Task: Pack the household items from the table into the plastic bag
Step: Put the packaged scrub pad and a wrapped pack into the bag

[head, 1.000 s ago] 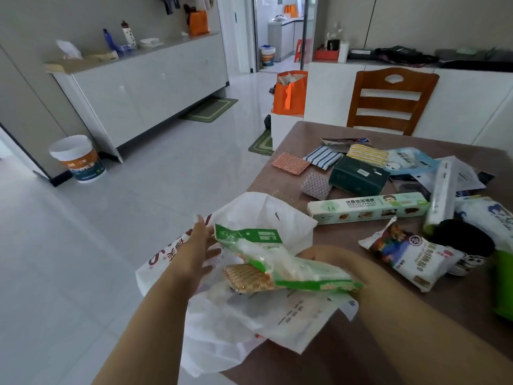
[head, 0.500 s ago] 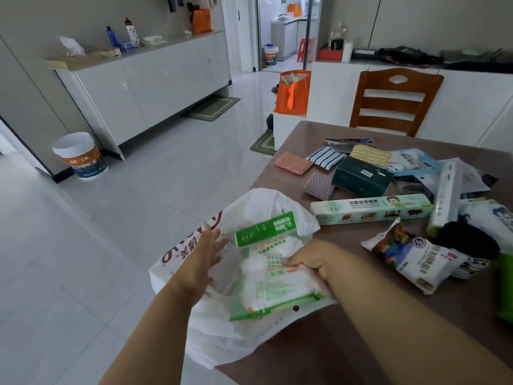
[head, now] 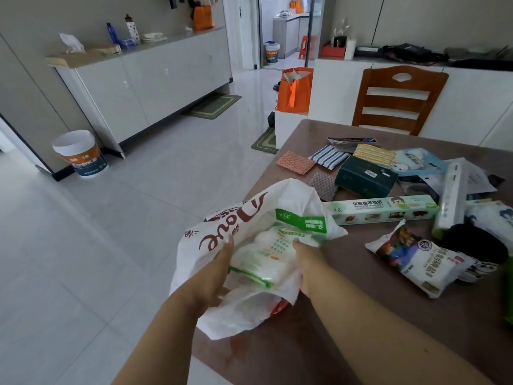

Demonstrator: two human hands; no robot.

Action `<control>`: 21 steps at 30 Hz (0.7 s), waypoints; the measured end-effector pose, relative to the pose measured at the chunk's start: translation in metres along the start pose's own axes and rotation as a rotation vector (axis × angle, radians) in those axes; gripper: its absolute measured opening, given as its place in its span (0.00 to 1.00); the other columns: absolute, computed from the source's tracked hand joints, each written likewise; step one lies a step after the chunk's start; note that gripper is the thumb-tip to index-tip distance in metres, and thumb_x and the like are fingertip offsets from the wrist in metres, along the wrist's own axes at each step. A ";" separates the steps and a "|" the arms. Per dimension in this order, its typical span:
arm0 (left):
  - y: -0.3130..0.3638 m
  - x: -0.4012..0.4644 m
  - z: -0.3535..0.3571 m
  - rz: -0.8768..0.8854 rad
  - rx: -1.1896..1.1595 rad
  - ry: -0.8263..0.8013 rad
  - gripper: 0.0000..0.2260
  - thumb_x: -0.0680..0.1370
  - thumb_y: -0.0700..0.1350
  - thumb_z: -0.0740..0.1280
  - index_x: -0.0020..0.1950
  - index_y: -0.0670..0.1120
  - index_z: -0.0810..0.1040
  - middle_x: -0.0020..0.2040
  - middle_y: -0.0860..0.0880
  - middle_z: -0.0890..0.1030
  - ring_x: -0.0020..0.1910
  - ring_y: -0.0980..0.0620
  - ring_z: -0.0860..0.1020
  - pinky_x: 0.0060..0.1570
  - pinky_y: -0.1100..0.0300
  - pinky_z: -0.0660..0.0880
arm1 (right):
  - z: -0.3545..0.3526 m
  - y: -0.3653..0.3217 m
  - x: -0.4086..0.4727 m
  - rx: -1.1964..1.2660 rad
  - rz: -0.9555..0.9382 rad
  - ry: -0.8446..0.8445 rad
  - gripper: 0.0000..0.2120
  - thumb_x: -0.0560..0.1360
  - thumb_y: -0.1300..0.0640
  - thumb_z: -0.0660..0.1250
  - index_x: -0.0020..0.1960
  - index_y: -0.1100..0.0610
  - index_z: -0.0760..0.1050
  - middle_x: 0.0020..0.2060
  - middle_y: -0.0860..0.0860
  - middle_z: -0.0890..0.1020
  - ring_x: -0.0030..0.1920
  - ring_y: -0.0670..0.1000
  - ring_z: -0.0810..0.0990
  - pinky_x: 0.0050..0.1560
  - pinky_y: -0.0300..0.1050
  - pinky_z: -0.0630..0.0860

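A white plastic bag (head: 222, 234) with red lettering lies at the near left corner of the brown table (head: 361, 315). A green and white packet (head: 277, 245) sits in the bag's open mouth, its green header sticking out. My left hand (head: 215, 273) grips the bag's left edge and holds the mouth apart. My right hand (head: 306, 262) presses on the packet's right side, with the fingers partly behind the bag's rim. A long green box (head: 383, 211), a salt bag (head: 416, 258), a dark green box (head: 365, 176) and several cloths (head: 295, 162) lie further along the table.
A white roll (head: 451, 195), more packets and a black round object (head: 474, 245) crowd the right side of the table. A wooden chair (head: 398, 100) stands at the far end. On the floor are an orange bag (head: 295, 90) and a bucket (head: 79, 154).
The packet has gone from above the bag down into its mouth. My left hand has closed on the bag's edge and lifted it; my right hand followed the packet in.
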State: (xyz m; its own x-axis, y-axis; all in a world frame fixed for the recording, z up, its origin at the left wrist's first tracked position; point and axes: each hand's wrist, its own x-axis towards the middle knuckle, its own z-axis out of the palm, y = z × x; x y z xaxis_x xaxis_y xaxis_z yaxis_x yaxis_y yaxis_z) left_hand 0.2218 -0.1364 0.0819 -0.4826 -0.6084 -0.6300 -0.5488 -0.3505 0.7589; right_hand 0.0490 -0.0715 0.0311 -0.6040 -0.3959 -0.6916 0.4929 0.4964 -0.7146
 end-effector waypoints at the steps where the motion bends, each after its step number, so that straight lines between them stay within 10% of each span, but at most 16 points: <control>1: 0.006 -0.005 0.002 -0.005 0.076 0.006 0.41 0.66 0.75 0.50 0.75 0.58 0.58 0.73 0.46 0.68 0.66 0.38 0.71 0.57 0.50 0.72 | 0.002 -0.001 -0.004 0.086 0.028 -0.082 0.22 0.76 0.41 0.61 0.59 0.57 0.76 0.53 0.56 0.83 0.56 0.60 0.81 0.59 0.55 0.77; 4: 0.018 -0.008 0.006 0.032 0.347 0.063 0.35 0.74 0.69 0.43 0.75 0.53 0.61 0.67 0.44 0.74 0.47 0.45 0.79 0.36 0.63 0.77 | 0.001 -0.002 -0.015 -0.120 0.032 -0.250 0.35 0.73 0.29 0.52 0.66 0.53 0.70 0.61 0.57 0.79 0.60 0.61 0.77 0.58 0.58 0.76; 8: 0.029 0.003 0.008 0.139 0.547 0.129 0.36 0.76 0.68 0.42 0.67 0.47 0.74 0.54 0.44 0.80 0.40 0.49 0.78 0.35 0.59 0.76 | -0.009 -0.004 -0.016 -0.764 -0.147 -0.197 0.43 0.73 0.28 0.41 0.75 0.58 0.60 0.71 0.60 0.68 0.70 0.58 0.68 0.72 0.53 0.62; 14: 0.041 0.018 0.026 0.209 0.478 -0.031 0.31 0.78 0.66 0.46 0.63 0.47 0.76 0.53 0.47 0.80 0.47 0.49 0.79 0.45 0.56 0.77 | -0.028 -0.027 -0.018 -0.978 0.067 -0.406 0.49 0.68 0.24 0.36 0.77 0.56 0.53 0.64 0.63 0.76 0.44 0.64 0.81 0.65 0.57 0.70; 18: 0.072 0.018 0.041 0.263 0.391 -0.191 0.22 0.81 0.59 0.51 0.59 0.48 0.78 0.50 0.46 0.82 0.45 0.47 0.81 0.47 0.51 0.78 | -0.044 -0.058 -0.029 -0.952 -0.018 -0.300 0.51 0.71 0.26 0.34 0.50 0.66 0.79 0.45 0.65 0.84 0.38 0.57 0.78 0.65 0.51 0.70; 21: 0.120 0.020 0.052 0.344 0.291 -0.236 0.22 0.81 0.58 0.52 0.55 0.45 0.78 0.44 0.44 0.82 0.39 0.48 0.80 0.37 0.57 0.76 | -0.063 -0.092 -0.017 -0.740 -0.306 -0.103 0.42 0.76 0.31 0.39 0.34 0.62 0.78 0.27 0.56 0.81 0.28 0.52 0.74 0.48 0.47 0.74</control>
State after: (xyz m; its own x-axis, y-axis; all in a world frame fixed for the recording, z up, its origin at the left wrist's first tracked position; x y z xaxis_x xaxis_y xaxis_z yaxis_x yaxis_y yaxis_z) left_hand 0.1108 -0.1535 0.1513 -0.7915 -0.4649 -0.3968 -0.4820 0.0756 0.8729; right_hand -0.0252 -0.0619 0.1154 -0.5670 -0.6485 -0.5080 -0.2493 0.7229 -0.6444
